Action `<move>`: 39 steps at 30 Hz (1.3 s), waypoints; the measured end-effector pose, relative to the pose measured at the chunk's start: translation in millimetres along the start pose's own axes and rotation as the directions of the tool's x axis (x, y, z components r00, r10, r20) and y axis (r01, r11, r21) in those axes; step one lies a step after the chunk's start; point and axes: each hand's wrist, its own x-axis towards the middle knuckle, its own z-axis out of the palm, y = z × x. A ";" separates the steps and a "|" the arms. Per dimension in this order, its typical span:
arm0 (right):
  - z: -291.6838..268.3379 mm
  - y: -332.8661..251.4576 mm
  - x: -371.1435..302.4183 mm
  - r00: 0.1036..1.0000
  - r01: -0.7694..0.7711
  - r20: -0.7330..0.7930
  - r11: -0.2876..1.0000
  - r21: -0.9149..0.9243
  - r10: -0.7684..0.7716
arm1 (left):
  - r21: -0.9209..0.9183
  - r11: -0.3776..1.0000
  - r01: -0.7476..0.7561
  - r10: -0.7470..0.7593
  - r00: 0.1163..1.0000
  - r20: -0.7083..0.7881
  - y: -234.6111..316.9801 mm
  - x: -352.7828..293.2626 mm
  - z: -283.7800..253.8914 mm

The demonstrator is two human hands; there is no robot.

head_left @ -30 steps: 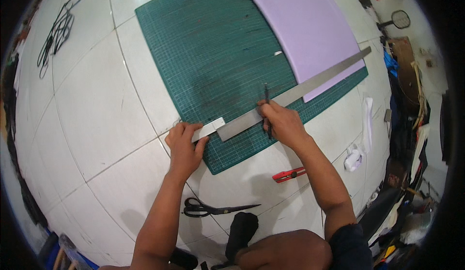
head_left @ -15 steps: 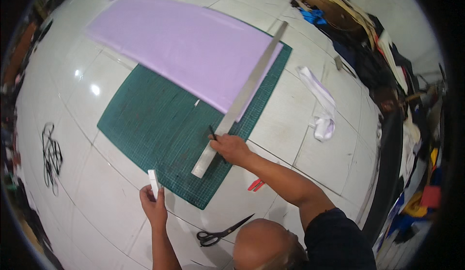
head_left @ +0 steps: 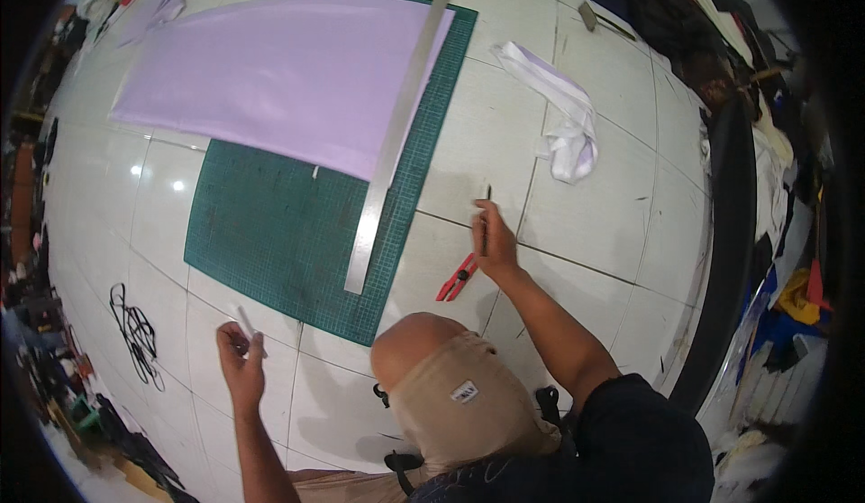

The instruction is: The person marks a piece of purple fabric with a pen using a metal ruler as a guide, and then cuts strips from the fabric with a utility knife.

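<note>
My left hand (head_left: 241, 359) is closed on a small white oblong piece (head_left: 243, 321), blurred at its end, above the tiles. My right hand (head_left: 494, 246) grips a thin dark pen-like stick (head_left: 487, 219) whose tip points up past the fingers. Just below that hand lies a red-handled cutter (head_left: 457, 278). Left of it, a long metal ruler (head_left: 396, 129) lies along the right edge of folded lilac fabric (head_left: 270, 75). Both rest on a green cutting mat (head_left: 261, 224), and the ruler's near end reaches over bare mat.
A crumpled white and lilac strip of cloth (head_left: 563, 111) lies on the tiled floor to the right. A tangled black cord (head_left: 135, 336) lies at left. My bent knee (head_left: 423, 345) covers the floor beside the mat's near corner. Piled materials (head_left: 667, 43) line the right side.
My right hand has let go of the ruler and moved right, off the mat, still holding the dark stick. My left hand keeps the white piece, now tilted. The whole view has shifted.
</note>
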 end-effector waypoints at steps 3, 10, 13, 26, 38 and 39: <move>-43.4 11.7 -38.5 0.993 -0.038 -0.111 0.998 -0.041 0.033 | 0.166 0.965 -0.201 0.184 0.977 0.111 32.1 24.1 -10.0; -69.4 31.0 -98.4 0.902 -0.386 -0.098 0.886 0.256 0.421 | 0.339 0.841 -0.421 0.258 0.864 0.433 139.6 74.2 24.5; -71.5 23.0 -93.6 0.786 -0.591 0.099 0.693 0.412 0.611 | 0.329 0.823 -0.462 0.249 0.816 0.522 183.8 82.3 31.7; -84.0 -139.8 119.4 0.840 -0.131 0.540 0.951 0.281 -0.044 | 0.108 0.949 -0.295 0.151 0.729 0.667 256.3 148.1 140.8; 20.7 -75.8 139.9 0.865 -0.498 0.258 0.681 0.536 0.430 | -0.072 0.877 -0.476 0.409 0.659 0.631 168.8 274.0 277.6; 25.0 -55.1 146.3 0.841 -0.527 0.200 0.675 0.517 0.503 | -0.031 0.796 -0.605 0.514 0.647 0.563 148.4 304.1 285.7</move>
